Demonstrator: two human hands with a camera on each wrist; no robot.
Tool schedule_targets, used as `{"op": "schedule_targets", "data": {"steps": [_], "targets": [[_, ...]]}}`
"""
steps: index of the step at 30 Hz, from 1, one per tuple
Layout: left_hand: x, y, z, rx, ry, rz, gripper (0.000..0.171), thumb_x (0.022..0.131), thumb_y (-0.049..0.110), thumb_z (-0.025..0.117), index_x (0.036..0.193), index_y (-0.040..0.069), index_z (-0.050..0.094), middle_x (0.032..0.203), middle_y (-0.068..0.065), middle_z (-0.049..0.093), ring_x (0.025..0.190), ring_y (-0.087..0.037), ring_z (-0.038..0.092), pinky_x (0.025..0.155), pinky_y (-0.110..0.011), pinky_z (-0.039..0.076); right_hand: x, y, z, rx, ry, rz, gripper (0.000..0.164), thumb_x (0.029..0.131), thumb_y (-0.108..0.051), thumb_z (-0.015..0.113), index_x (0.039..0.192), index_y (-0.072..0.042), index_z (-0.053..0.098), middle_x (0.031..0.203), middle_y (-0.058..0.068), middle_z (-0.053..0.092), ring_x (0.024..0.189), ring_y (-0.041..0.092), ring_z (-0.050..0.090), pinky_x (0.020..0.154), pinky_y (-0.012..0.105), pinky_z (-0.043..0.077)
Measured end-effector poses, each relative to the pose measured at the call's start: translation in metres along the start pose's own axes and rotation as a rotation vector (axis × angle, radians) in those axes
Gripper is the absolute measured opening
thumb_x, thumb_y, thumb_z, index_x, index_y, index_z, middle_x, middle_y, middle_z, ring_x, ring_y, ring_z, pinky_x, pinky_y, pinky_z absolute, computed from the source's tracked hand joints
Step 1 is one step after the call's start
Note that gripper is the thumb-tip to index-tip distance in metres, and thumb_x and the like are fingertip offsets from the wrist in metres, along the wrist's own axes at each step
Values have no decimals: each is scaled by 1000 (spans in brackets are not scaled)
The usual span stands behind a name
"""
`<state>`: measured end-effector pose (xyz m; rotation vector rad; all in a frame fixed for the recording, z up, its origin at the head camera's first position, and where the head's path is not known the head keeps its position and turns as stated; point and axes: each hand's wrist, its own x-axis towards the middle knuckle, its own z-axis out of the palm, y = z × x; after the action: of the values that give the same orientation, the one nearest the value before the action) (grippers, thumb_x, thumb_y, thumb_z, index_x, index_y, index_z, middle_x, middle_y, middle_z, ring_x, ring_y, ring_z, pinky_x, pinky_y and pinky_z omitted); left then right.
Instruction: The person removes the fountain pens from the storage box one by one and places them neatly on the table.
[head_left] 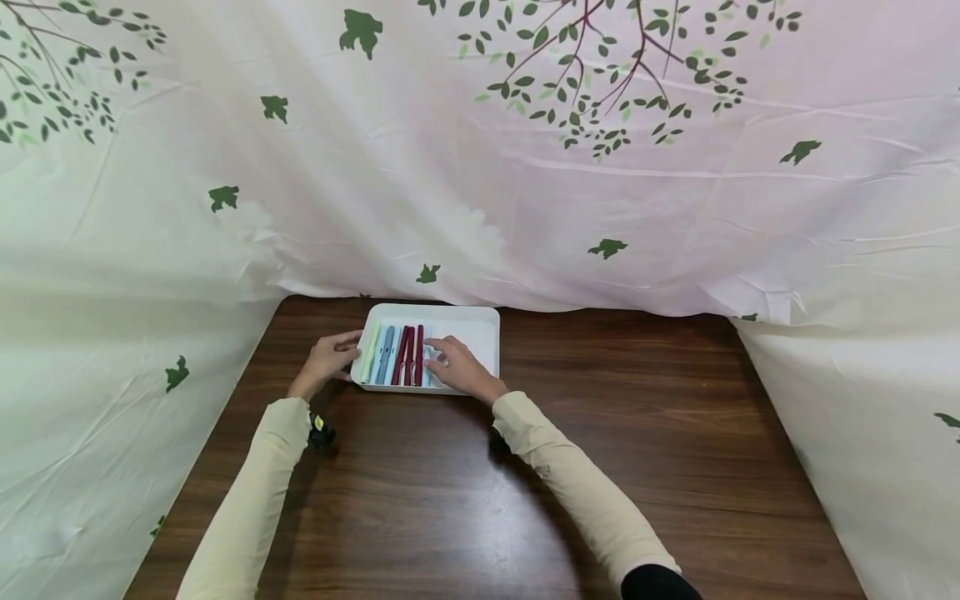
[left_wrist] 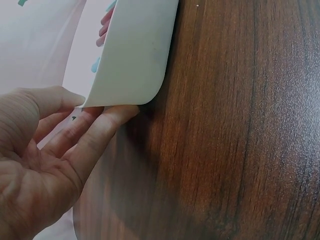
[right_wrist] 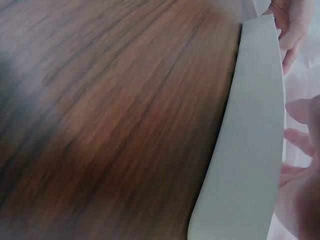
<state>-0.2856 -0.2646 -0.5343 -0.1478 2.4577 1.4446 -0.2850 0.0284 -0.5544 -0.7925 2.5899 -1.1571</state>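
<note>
A white tray [head_left: 480, 321] lies at the far edge of the table. In its left part is a row of pens side by side: a pale yellow-green pen [head_left: 371, 354], blue pens [head_left: 386, 354], dark red pens [head_left: 419, 354] and a light blue pen at the right end. My left hand [head_left: 327, 360] grips the tray's left side, thumb on the rim and fingers against the outer wall [left_wrist: 132, 55]. Over the tray, my right hand [head_left: 459, 367] has its thumb and fingers spread, the tips at the right end of the row. The tray wall partly hides these fingers in the right wrist view.
The brown wooden table [head_left: 637, 450] stretches toward me and to the right of the tray. A pale curtain [head_left: 525, 208] with leaf and bird prints hangs behind the table and along both sides.
</note>
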Motion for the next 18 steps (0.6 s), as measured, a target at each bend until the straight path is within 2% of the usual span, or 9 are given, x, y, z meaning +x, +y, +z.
{"op": "schedule_targets", "data": {"steps": [4,8,15,18], "targets": [[1,-2,0,-16,2,21,51,109,10,54,159,5,44,144,-33,56,99,-26,70,66,-31,62,1,-3,2,-43,-40,37,51,107,-30,60,152,-6,55,136,21,54,120,31,55,101,46,50],[1,-2,0,-14,5,22,51,109,10,54,159,5,45,143,-33,56,98,-25,70,65,-31,62,3,-3,5,-67,-38,54,41,108,-29,59,141,-5,63,136,20,51,117,30,51,101,47,47],[0,-2,1,-19,10,6,51,109,11,54,159,7,45,143,-31,57,98,-26,70,67,-32,62,4,-2,7,-67,43,123,17,105,-15,63,116,-4,69,117,15,52,94,21,51,85,35,49],[1,-2,1,-16,13,-2,51,109,12,54,159,8,46,144,-31,57,102,-29,70,67,-32,62,5,-1,6,-54,77,161,12,102,-10,66,112,-4,69,108,13,53,91,19,49,80,32,46]]}}
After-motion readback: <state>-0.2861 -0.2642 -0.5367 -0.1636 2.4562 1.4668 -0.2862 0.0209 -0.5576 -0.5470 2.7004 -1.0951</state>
